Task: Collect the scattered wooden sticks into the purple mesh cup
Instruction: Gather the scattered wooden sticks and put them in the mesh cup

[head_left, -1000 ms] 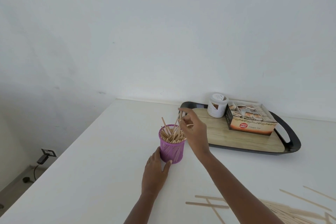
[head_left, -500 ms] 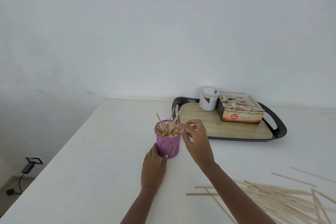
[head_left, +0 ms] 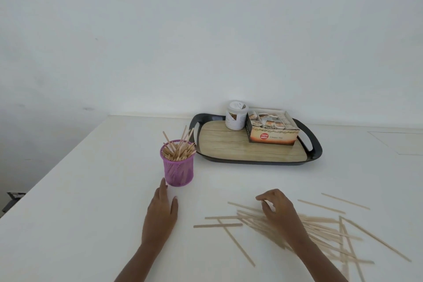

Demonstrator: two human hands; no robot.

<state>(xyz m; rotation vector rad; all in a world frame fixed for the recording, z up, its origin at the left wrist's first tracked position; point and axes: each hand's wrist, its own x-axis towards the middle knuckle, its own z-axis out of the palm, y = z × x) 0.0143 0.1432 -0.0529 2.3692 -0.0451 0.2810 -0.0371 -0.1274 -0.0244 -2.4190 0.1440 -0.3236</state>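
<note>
The purple mesh cup [head_left: 179, 170] stands upright on the white table, filled with several wooden sticks that poke above its rim. My left hand [head_left: 161, 213] lies flat on the table just in front of the cup, its fingertip almost at the cup's base, holding nothing. Several loose wooden sticks [head_left: 320, 229] lie scattered at the lower right. My right hand [head_left: 278, 210] hovers over the left part of that pile with fingers curled down onto the sticks; whether it grips one cannot be seen.
A black tray [head_left: 313, 151] with a wood-look floor sits behind the cup to the right. It carries a white jar [head_left: 236, 115] and an open box of sachets [head_left: 272, 129]. The table's left edge [head_left: 57, 167] drops off to the floor.
My right hand left the cup's rim and came down and right onto the scattered sticks. My left hand let go of the cup's side and slid slightly back.
</note>
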